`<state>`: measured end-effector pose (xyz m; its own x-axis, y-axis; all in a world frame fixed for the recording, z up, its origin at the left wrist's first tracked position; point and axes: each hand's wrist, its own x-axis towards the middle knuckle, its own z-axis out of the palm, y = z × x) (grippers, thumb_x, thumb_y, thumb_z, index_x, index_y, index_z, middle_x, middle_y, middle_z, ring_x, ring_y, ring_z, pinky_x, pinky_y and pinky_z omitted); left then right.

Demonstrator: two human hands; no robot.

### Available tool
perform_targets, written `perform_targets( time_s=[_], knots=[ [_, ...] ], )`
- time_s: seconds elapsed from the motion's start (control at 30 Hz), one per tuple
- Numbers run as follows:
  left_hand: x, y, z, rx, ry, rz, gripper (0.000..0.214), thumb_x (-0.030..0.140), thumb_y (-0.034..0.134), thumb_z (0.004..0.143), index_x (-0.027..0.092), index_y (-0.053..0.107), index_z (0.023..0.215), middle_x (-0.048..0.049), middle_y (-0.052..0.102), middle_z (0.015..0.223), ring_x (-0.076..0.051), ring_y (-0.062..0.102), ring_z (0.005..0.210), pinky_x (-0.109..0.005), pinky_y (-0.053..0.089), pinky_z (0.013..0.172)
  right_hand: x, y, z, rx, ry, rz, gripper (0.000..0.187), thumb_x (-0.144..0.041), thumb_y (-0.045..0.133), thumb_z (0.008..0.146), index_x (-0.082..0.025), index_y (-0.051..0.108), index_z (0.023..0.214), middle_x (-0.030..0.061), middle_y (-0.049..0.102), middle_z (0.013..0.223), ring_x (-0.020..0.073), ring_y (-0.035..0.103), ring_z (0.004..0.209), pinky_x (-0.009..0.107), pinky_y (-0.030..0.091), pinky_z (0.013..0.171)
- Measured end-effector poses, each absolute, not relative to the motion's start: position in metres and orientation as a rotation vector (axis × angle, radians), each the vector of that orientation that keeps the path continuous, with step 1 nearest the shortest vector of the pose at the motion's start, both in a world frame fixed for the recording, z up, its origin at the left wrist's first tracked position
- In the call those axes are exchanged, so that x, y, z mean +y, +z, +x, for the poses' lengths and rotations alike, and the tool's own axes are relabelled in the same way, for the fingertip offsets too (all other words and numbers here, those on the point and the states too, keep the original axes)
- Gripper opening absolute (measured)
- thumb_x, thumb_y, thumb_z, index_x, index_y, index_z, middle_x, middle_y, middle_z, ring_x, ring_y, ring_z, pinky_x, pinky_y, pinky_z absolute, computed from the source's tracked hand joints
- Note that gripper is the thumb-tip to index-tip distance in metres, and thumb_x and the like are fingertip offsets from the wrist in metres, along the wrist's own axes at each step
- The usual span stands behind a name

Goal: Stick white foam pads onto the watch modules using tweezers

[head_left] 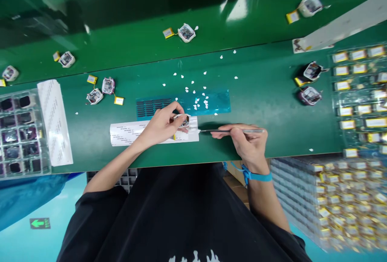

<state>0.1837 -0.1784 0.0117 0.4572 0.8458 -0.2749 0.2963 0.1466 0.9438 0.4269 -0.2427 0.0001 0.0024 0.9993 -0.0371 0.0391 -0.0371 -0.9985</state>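
Left hand pinches watch case over printed sheet; right hand, right of sheet, grips tweezers.
I judge slipping tweezers could scratch circuitry.

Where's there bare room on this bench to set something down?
A wide bare patch lies between the blue sheet and the black gadget, beyond the right hand. A smaller one separates the two paper strips. Crowded: the stickers beyond the left hand, and the battery tray.

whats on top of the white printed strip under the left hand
Over the strip are the left hand, the small device it holds, and a yellow piece. Whatever lies directly beneath the hand is covered.
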Motion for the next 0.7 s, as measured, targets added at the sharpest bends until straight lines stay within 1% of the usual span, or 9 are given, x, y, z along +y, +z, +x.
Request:
perform_targets(
  time_s=[0.07, 0.13, 0.2, 0.27, 0.37, 0.47, 0.57, 0.7],
  knots=[
    [-0.179, 0.014, 0.184, 1.014, 0.552, 1.292, 0.011, 0.029, 0.060, 0.095, 0.021, 0.055, 0.099, 0.0036, 0.061, 0.058, -0.017, 0.073, 0.056, -0.020, 0.040, 0.040, -0.237, 0.002, 0.422, -1.143, 1.166, -1.262, 0.020, -0.043, 0.071, 0.091, -0.025, 0.079, 0.091, 0.0038, 0.079, 0.078, 0.0259, 0.077, 0.066, 0.040, 0.067, 0.061],
    [-0.180, 0.018, 0.184, 0.924, 0.551, 1.228, 0.021, 0.028, 0.067, 0.091, 0.019, 0.059, 0.109, 0.0000, 0.069, 0.066, -0.020, 0.077, 0.064, -0.021, 0.049, 0.044, -0.230, 0.008, 0.413, -1.112, 1.097, -1.266, 0.021, -0.045, 0.073, 0.090, -0.025, 0.078, 0.091, 0.0036, 0.079, 0.078, 0.0251, 0.077, 0.066, 0.039, 0.067, 0.058],
    [-0.182, 0.023, 0.184, 0.831, 0.535, 1.182, 0.032, 0.026, 0.072, 0.087, 0.018, 0.062, 0.117, -0.0045, 0.076, 0.078, -0.022, 0.080, 0.074, -0.024, 0.060, 0.055, -0.223, 0.015, 0.403, -1.113, 1.035, -1.267, 0.022, -0.045, 0.070, 0.092, -0.024, 0.076, 0.089, 0.0036, 0.079, 0.076, 0.0234, 0.076, 0.063, 0.037, 0.066, 0.056],
    [-0.183, 0.027, 0.184, 0.774, 0.536, 1.136, 0.040, 0.025, 0.075, 0.085, 0.016, 0.063, 0.123, -0.0078, 0.079, 0.088, -0.025, 0.080, 0.084, -0.028, 0.065, 0.066, -0.218, 0.021, 0.394, -1.142, 1.045, -1.250, 0.023, -0.044, 0.067, 0.094, -0.023, 0.074, 0.088, 0.0037, 0.079, 0.075, 0.0225, 0.076, 0.062, 0.036, 0.066, 0.055],
    [-0.185, 0.031, 0.184, 0.747, 0.562, 1.095, 0.046, 0.022, 0.076, 0.084, 0.016, 0.064, 0.129, -0.0100, 0.080, 0.096, -0.027, 0.080, 0.091, -0.033, 0.067, 0.075, -0.215, 0.025, 0.385, -1.187, 1.050, -1.207, 0.022, -0.041, 0.064, 0.097, -0.022, 0.071, 0.087, 0.0032, 0.078, 0.073, 0.0218, 0.076, 0.062, 0.034, 0.065, 0.054],
    [-0.187, 0.031, 0.183, 0.739, 0.590, 1.093, 0.048, 0.017, 0.074, 0.084, 0.016, 0.063, 0.131, -0.0108, 0.080, 0.102, -0.028, 0.079, 0.095, -0.035, 0.067, 0.082, -0.215, 0.026, 0.379, -1.227, 0.978, -1.176, 0.021, -0.038, 0.061, 0.098, -0.023, 0.070, 0.087, 0.0020, 0.077, 0.070, 0.0203, 0.076, 0.061, 0.031, 0.065, 0.054],
    [-0.189, 0.031, 0.183, 0.749, 0.612, 1.097, 0.050, 0.016, 0.073, 0.084, 0.015, 0.062, 0.133, -0.0110, 0.080, 0.101, -0.028, 0.079, 0.094, -0.036, 0.067, 0.082, -0.214, 0.026, 0.377, -1.271, 0.933, -1.184, 0.020, -0.036, 0.061, 0.098, -0.024, 0.070, 0.086, 0.0015, 0.077, 0.070, 0.0196, 0.075, 0.060, 0.030, 0.065, 0.055],
    [-0.190, 0.029, 0.182, 0.768, 0.604, 1.100, 0.050, 0.017, 0.073, 0.084, 0.014, 0.062, 0.133, -0.0108, 0.081, 0.098, -0.028, 0.080, 0.092, -0.036, 0.068, 0.080, -0.212, 0.026, 0.379, -1.318, 0.971, -1.196, 0.021, -0.038, 0.060, 0.099, -0.023, 0.069, 0.087, 0.0015, 0.076, 0.070, 0.0198, 0.076, 0.062, 0.030, 0.065, 0.055]
  ],
)
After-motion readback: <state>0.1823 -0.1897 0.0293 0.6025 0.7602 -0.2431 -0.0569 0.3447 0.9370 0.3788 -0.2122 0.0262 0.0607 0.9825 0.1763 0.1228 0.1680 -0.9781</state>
